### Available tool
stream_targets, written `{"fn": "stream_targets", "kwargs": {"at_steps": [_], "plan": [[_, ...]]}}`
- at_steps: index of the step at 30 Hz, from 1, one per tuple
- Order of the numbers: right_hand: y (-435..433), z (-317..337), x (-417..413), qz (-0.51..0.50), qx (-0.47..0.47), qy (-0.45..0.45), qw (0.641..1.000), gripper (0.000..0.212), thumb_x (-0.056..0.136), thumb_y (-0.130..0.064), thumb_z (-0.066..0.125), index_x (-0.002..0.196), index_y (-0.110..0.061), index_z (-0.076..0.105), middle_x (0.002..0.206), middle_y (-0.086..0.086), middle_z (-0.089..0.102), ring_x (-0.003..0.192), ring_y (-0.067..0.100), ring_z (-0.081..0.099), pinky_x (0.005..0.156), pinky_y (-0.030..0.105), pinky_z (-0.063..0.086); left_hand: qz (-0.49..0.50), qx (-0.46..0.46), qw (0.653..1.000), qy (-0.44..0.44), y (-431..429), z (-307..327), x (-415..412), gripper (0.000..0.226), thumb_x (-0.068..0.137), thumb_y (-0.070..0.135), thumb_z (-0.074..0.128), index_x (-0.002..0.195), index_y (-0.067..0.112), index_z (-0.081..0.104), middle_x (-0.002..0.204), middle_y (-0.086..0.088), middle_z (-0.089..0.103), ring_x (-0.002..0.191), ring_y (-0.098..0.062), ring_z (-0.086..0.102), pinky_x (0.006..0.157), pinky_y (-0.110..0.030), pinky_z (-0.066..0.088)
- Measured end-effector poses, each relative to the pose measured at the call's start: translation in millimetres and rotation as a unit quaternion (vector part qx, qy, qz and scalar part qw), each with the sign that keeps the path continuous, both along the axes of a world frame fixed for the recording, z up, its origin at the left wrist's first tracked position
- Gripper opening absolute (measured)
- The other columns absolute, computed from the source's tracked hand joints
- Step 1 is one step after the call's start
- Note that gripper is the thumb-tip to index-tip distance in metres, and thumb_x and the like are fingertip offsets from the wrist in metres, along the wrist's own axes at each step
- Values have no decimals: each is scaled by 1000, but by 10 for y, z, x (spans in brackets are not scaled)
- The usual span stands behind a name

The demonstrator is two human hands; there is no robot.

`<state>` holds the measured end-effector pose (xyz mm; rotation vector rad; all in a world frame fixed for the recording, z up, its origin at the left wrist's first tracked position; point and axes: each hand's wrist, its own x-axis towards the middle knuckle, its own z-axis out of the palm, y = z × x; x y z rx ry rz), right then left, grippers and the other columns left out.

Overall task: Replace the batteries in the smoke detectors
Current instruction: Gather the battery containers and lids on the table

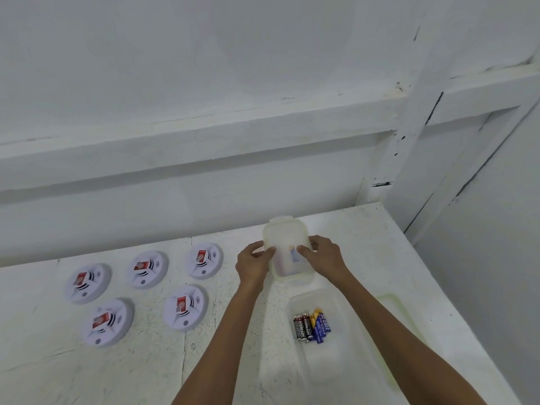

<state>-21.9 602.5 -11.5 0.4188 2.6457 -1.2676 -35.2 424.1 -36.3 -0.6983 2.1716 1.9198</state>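
Both hands are on the small box (292, 271) at the far side of the table (140, 375). The left hand (253, 264) and right hand (325, 255) each curl round a side, thumbs pressed on its lid (285, 233). It looks to me like they're prying it open, a setting-up step. Something bluish shows through; I can't tell what. The five detectors (185, 308) lie face-up to the left, well apart from the hands. Batteries (311, 325) sit in an open tub (321, 361) nearer the person. Next, I'd say, the lid needs lifting clear, then a detector picking up.
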Motion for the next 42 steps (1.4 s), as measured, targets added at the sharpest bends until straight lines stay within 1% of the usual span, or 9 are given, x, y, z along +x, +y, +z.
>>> {"fn": "stream_targets", "kwargs": {"at_steps": [6,9,12,17,20,23,34,38,42], "plan": [[76,-97,-30,-102,-140,-24,985,46,91,-29,71,131,-9,63,129,8,65,118,23,61,100,32,49,-51,-98,993,49,22,-43,16,6,86,24,81,84,22,75,79,-4,69,74,-25,61,81,-44,56],[93,-91,-120,-145,-208,-55,966,41,84,-22,79,122,-8,69,116,5,68,109,22,62,95,30,52,-50,-80,995,12,-59,-46,-100,19,81,16,85,70,26,73,73,-1,73,74,-29,71,83,-44,61],[120,-60,-131,-114,-141,-28,983,41,84,-26,78,122,-12,70,107,2,69,103,19,64,90,27,52,-63,2,998,-31,-141,35,-237,46,78,7,88,121,7,71,95,-13,75,83,-28,72,76,-38,63],[360,55,-29,161,-77,-66,982,99,72,-45,86,153,-24,32,126,-5,57,107,13,61,84,24,51,-348,-42,935,-61,-306,276,-600,115,88,5,78,160,41,-4,100,-20,68,79,-26,71,62,-27,61],[364,78,-29,303,132,-56,942,130,65,-57,85,159,-14,6,143,1,38,125,19,44,100,34,47,-427,-66,897,-87,-356,377,-795,101,85,11,83,157,43,20,111,-22,68,84,-29,75,75,-36,63],[346,18,17,328,259,11,909,121,74,-64,73,158,-9,6,145,6,37,126,20,40,99,34,46,-419,-36,898,-128,-362,333,-871,83,80,10,85,145,33,40,113,-18,64,72,-23,67,76,-38,63],[444,179,181,184,93,-12,979,109,71,-64,78,156,-22,23,138,-2,52,122,20,53,103,37,45,-210,17,978,7,-210,72,-248,83,93,25,75,158,21,24,114,-10,57,88,-25,67,72,-34,62],[821,52,531,101,208,-56,971,81,87,-61,63,149,-15,38,147,10,47,133,29,45,108,40,40,-152,30,988,4,-86,-51,366,61,100,34,66,150,14,37,118,-6,58,89,-24,68,77,-35,62],[1075,68,978,31,286,-160,944,99,76,-70,68,149,-13,33,148,17,35,136,38,32,102,49,42,-187,7,982,-31,-40,-79,921,52,99,36,66,141,16,44,118,-6,57,90,-22,66,65,-28,56]]}}
